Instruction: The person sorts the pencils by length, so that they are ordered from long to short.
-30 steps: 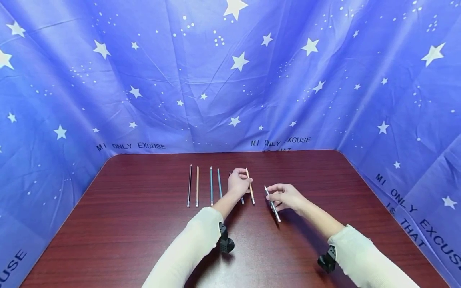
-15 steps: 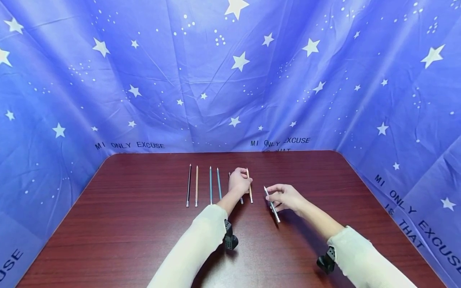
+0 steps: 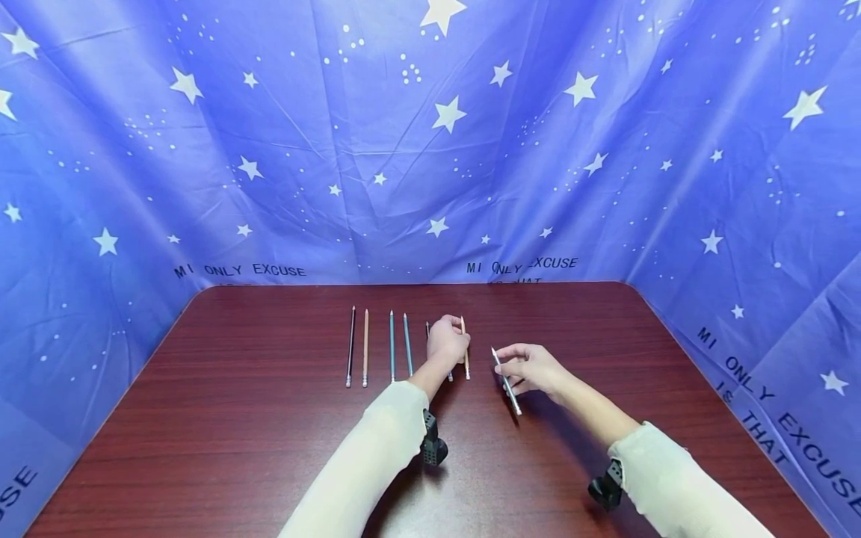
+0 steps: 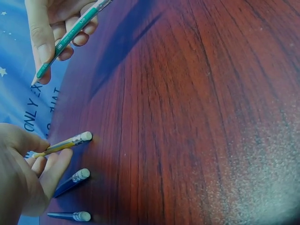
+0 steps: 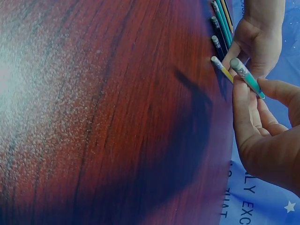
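My left hand [image 3: 447, 341] pinches a yellow pencil [image 4: 70, 144] between thumb and fingers at the right end of a row of pencils. Its white eraser end points toward me, low by the tabletop. Beside it, two dark pencils [image 4: 74, 182] lie partly hidden by that hand. My right hand [image 3: 536, 369] holds a green pencil [image 4: 70, 40] by thumb and fingers, raised over the table to the right of the row. This pencil slants, tip away from me and eraser nearer. Farther left lie a black pencil [image 3: 351, 347], a tan pencil [image 3: 366, 348] and two teal pencils [image 3: 392, 345].
The reddish-brown wooden table [image 3: 222, 448] has rounded far corners. A blue curtain [image 3: 377, 149] with white stars and printed lettering hangs behind it and along both sides. A small black camera [image 3: 433, 439] sits at the left wrist, another camera [image 3: 607, 486] at the right.
The yellow pencil in my left hand has shifted slightly left and turned straighter, nearer parallel to the row. My left forearm has swung a little right. The right hand stays nearly still.
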The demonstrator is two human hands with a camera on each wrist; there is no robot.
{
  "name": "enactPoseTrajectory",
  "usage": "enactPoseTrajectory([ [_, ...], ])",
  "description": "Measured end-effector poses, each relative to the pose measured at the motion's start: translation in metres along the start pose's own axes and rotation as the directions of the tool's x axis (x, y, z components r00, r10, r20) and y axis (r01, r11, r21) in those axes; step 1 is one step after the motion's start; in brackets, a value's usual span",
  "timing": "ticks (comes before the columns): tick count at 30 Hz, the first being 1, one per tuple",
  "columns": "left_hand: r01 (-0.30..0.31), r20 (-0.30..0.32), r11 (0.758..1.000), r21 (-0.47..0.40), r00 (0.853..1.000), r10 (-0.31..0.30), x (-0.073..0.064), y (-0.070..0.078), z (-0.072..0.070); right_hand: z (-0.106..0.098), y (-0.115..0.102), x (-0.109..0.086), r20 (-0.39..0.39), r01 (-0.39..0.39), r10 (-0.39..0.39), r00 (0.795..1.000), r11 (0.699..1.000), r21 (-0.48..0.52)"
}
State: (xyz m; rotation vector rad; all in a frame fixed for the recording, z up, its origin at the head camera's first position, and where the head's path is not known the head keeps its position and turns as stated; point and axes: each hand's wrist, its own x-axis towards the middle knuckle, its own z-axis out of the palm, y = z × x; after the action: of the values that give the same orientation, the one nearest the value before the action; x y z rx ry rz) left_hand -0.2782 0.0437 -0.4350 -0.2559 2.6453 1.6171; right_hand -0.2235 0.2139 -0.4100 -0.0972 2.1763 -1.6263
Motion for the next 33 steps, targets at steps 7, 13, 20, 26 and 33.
enactPoseTrajectory([
  [7, -0.008, -0.009, 0.998, 0.065, 1.0, 0.009, -0.001, 0.002, 0.0, -0.001, 0.0, 0.001, -0.008, 0.004, -0.004, 1.0, 1.0, -0.001],
  [13, -0.024, -0.009, 0.999, 0.045, 1.0, 0.024, 0.0, 0.003, 0.003, -0.001, 0.0, 0.003, -0.009, -0.001, 0.001, 1.0, 1.0, 0.005],
  [20, 0.017, -0.003, 1.0, -0.009, 1.0, -0.017, 0.001, 0.002, 0.006, 0.0, 0.0, 0.004, -0.013, 0.001, -0.001, 1.0, 1.0, 0.003],
  [26, 0.022, -0.012, 1.0, -0.001, 1.0, -0.022, 0.002, 0.001, 0.008, -0.001, 0.0, 0.005, -0.018, 0.006, -0.006, 1.0, 1.0, 0.008],
  [33, 0.005, -0.014, 0.995, 0.103, 1.0, -0.003, 0.001, 0.002, 0.01, -0.002, -0.001, 0.007, -0.033, 0.011, -0.011, 0.999, 1.0, 0.01],
])
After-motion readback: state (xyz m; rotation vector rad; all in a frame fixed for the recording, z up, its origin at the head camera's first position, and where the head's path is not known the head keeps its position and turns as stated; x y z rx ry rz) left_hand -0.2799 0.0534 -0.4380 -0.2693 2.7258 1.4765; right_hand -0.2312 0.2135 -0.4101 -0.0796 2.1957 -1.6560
